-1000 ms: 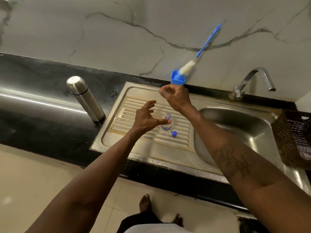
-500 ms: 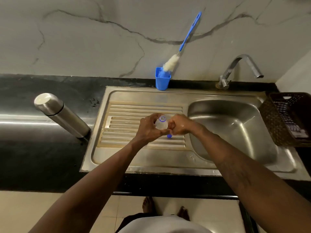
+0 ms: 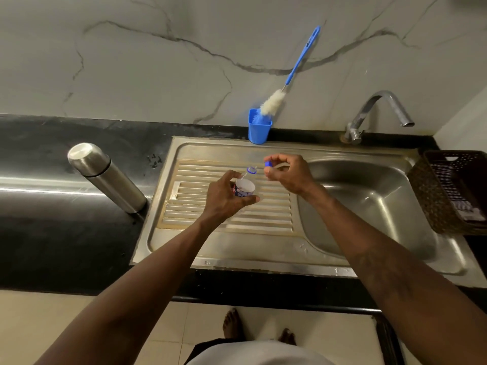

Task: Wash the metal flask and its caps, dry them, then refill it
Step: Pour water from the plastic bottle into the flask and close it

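The metal flask (image 3: 105, 177) stands capped on the black counter, just left of the sink's drainboard (image 3: 229, 219). My left hand (image 3: 225, 198) holds a small clear plastic bottle (image 3: 245, 185) with a white and blue label, lifted above the drainboard and tilted with its open neck pointing away from me. My right hand (image 3: 286, 173) is just right of the bottle's neck and pinches a small blue bottle cap (image 3: 268, 164) between its fingertips, a little apart from the mouth.
A blue cup (image 3: 259, 126) with a blue-handled bottle brush (image 3: 287, 80) stands at the back rim of the sink. The tap (image 3: 379, 111) hangs over the basin (image 3: 369, 204). A dark woven basket (image 3: 453, 191) sits at the right.
My left hand grasped the small bottle on the drainboard and lifted it. My right hand came down from near the blue cup, picked up the blue cap and now holds it beside the neck.
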Tool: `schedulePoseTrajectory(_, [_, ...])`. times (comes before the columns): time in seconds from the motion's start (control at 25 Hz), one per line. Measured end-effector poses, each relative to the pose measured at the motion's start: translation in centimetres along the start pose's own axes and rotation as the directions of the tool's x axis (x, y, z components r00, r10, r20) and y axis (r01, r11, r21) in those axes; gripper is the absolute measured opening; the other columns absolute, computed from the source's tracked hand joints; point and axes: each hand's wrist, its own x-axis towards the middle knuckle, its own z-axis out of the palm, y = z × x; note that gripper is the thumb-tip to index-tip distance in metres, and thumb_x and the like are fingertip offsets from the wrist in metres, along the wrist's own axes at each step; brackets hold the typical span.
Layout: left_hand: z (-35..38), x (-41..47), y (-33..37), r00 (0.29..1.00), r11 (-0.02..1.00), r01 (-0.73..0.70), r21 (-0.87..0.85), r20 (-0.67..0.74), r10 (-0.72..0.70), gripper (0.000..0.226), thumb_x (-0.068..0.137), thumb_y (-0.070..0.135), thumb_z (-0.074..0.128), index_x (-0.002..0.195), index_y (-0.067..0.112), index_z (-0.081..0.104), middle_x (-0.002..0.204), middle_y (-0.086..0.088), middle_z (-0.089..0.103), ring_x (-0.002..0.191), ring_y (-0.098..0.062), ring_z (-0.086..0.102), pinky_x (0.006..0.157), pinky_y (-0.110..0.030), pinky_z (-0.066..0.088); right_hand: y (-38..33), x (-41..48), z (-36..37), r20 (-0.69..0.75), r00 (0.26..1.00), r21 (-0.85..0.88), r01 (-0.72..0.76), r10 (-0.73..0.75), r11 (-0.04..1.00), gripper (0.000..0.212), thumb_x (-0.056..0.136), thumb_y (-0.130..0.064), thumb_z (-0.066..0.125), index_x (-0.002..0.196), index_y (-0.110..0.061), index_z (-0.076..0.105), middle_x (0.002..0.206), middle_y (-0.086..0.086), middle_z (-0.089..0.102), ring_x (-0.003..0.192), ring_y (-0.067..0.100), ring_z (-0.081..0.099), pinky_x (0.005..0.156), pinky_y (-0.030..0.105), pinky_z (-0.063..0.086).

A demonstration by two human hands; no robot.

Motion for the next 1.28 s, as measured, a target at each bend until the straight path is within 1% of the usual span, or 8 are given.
schedulePoseTrajectory(0.08, [-0.3, 0.3, 0.5, 0.999, 0.999, -0.032, 0.017, -0.016, 0.032, 0.07, 0.056, 0.063, 0.094, 0.115, 0.037, 0.068, 0.093, 0.01, 0.077, 0.083, -0.01, 0.07, 0.083, -0.038, 0.059, -2.6, 0.2, -0.9, 0.086, 0.993, 0.097, 0.077, -0.086, 0.992, 0.028, 0.09, -0.015, 0.077, 0.118, -0.017, 0.074, 0.112, 0.008, 0.072, 0.095, 0.021, 0.075, 0.081, 0.033, 0.063])
schedulePoseTrajectory(0.2, [-0.8, 0.2, 1.9, 0.994, 0.994, -0.105, 0.042, 0.002, 0.105, 0.068, 0.068, 0.057, 0.091, 0.127, 0.03, 0.07, 0.104, 0.008, 0.076, 0.093, -0.015, 0.071, 0.088, -0.038, 0.06, -4.3, 0.4, -1.2, 0.165, 0.965, -0.059, 0.218, -0.206, 0.974, 0.032, 0.091, -0.01, 0.074, 0.123, -0.016, 0.073, 0.119, -0.001, 0.073, 0.104, 0.016, 0.07, 0.088, 0.029, 0.06])
schedulePoseTrajectory(0.48, [-1.6, 0.1, 3.1, 0.976, 0.983, -0.167, 0.083, 0.156, 0.153, 0.063, 0.078, 0.054, 0.085, 0.131, 0.024, 0.069, 0.112, 0.002, 0.074, 0.099, -0.018, 0.072, 0.09, -0.035, 0.061, -5.2, 0.1, -2.5, 0.269, 0.94, -0.195, 0.265, -0.208, 0.944, 0.037, 0.092, -0.013, 0.075, 0.128, -0.011, 0.071, 0.123, 0.002, 0.073, 0.108, 0.01, 0.068, 0.099, 0.025, 0.055])
schedulePoseTrajectory(0.76, [-1.1, -0.5, 4.9, 0.974, 0.95, -0.2, 0.24, -0.053, 0.219, 0.084, 0.067, 0.063, 0.09, 0.136, 0.021, 0.068, 0.116, -0.002, 0.077, 0.099, -0.02, 0.072, 0.093, -0.038, 0.059, -6.3, 1.2, -3.2, 0.151, 0.973, -0.426, 0.222, -0.173, 0.877, 0.035, 0.088, -0.042, 0.078, 0.082, -0.008, 0.073, 0.067, 0.004, 0.067, 0.058, 0.01, 0.062, 0.075, 0.037, 0.062])
schedulePoseTrajectory(0.96, [-2.4, -0.4, 4.7, 0.975, 0.965, -0.203, 0.169, -0.059, 0.215, 0.077, 0.068, 0.051, 0.094, 0.134, 0.017, 0.07, 0.114, -0.004, 0.077, 0.096, -0.019, 0.072, 0.09, -0.035, 0.06, -7.4, 0.7, -3.0, 0.325, 0.93, -0.245, 0.258, -0.171, 0.935, 0.034, 0.092, -0.023, 0.077, 0.124, -0.012, 0.073, 0.106, -0.003, 0.072, 0.096, 0.012, 0.067, 0.09, 0.022, 0.055])
schedulePoseTrajectory(1.04, [-2.6, -0.5, 4.8, 0.972, 0.961, -0.216, 0.172, -0.058, 0.229, 0.077, 0.068, 0.052, 0.094, 0.132, 0.015, 0.071, 0.111, -0.004, 0.078, 0.094, -0.019, 0.073, 0.088, -0.035, 0.061, -7.8, 0.8, -3.4, 0.328, 0.926, -0.211, 0.266, -0.188, 0.941, 0.032, 0.091, -0.023, 0.078, 0.121, -0.013, 0.075, 0.105, 0.0, 0.076, 0.092, 0.011, 0.07, 0.089, 0.022, 0.056])
schedulePoseTrajectory(1.12, [-2.6, -0.5, 4.9, 0.968, 0.959, -0.213, 0.185, -0.093, 0.233, 0.08, 0.065, 0.056, 0.094, 0.131, 0.016, 0.072, 0.11, -0.003, 0.079, 0.092, -0.018, 0.073, 0.088, -0.037, 0.061, -8.3, 1.0, -3.3, 0.304, 0.938, -0.262, 0.248, -0.164, 0.933, 0.026, 0.09, -0.037, 0.078, 0.1, -0.013, 0.079, 0.082, 0.001, 0.076, 0.072, 0.012, 0.072, 0.08, 0.026, 0.059])
schedulePoseTrajectory(1.28, [-2.7, -0.6, 5.2, 0.962, 0.951, -0.203, 0.232, -0.134, 0.238, 0.089, 0.06, 0.067, 0.092, 0.133, 0.021, 0.07, 0.111, 0.0, 0.079, 0.093, -0.017, 0.072, 0.088, -0.041, 0.061, -9.3, 0.8, -1.6, 0.106, 0.989, -0.583, 0.149, -0.107, 0.799, 0.07, 0.084, -0.083, 0.048, 0.068, -0.015, 0.054, 0.059, 0.0, 0.056, 0.053, 0.011, 0.055, 0.062, 0.024, 0.044])
